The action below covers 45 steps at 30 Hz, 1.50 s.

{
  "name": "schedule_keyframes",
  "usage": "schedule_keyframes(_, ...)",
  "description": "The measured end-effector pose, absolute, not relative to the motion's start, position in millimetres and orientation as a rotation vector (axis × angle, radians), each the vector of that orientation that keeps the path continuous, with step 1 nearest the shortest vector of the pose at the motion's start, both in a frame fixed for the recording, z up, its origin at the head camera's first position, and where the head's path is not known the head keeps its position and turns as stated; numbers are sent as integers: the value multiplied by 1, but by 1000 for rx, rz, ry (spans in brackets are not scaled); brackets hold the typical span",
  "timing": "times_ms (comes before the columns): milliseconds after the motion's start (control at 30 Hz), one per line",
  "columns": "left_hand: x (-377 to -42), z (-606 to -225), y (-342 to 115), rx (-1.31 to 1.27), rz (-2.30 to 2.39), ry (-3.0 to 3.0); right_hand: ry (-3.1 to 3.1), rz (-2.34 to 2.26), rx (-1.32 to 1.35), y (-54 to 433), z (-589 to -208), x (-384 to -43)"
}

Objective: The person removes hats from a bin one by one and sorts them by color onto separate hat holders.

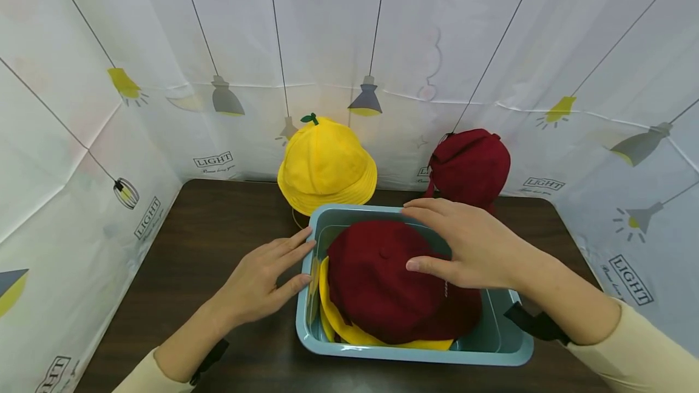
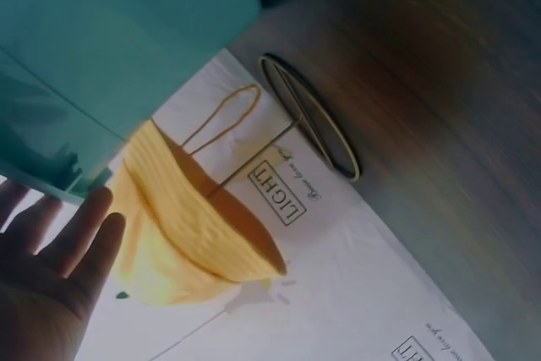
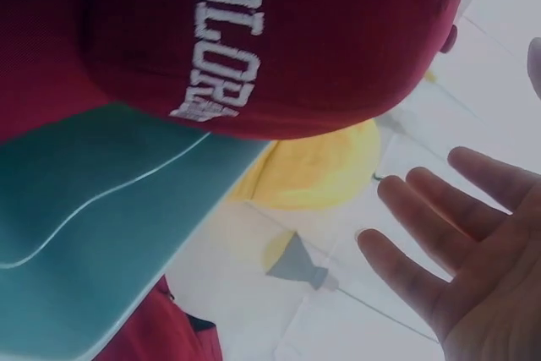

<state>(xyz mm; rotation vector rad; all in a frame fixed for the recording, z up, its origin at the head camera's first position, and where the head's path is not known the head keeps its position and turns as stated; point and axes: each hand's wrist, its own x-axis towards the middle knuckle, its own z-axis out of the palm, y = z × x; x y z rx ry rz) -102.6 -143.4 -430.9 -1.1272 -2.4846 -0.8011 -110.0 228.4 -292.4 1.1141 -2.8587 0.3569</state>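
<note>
A light blue plastic bin (image 1: 415, 354) stands on the table with a dark red baseball cap (image 1: 382, 278) lying on top of yellow hats (image 1: 360, 336) inside it. White stitched letters run across the front of the baseball cap (image 3: 279, 40) in the right wrist view. My left hand (image 1: 262, 278) has its fingers extended, fingertips right at the bin's left wall. Over the right side of the cap is my right hand (image 1: 469, 241), fingers straight and thumb spread, nothing in its grasp. Behind the bin, a yellow bucket hat (image 1: 324, 165) with a green leaf sprig sits on a wire stand (image 2: 330, 137).
A second dark red cap (image 1: 472, 165) is perched at the back right, behind the bin. The dark wooden table (image 1: 218, 223) meets a white printed cloth backdrop (image 1: 327, 29) along its back and sides.
</note>
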Motion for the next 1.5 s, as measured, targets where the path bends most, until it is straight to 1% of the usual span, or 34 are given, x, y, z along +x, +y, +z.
schedule_keyframes(467,-104,-432,-141,-1120,-836,-2437,-2870,326,1226,207,-301,-113)
schedule_keyframes(933,-101,-435,-141,-1096,-863,-2440,-2848,362,1308,196,-314,-114)
schedule_keyframes(1233,-100,-437,-141,-1088,-871,-2449,-2839,499,1351,191,-317,-115)
schedule_keyframes(1500,-100,-436,-141,-1089,-866,-2454,-2838,720,1352,192,-321,-122)
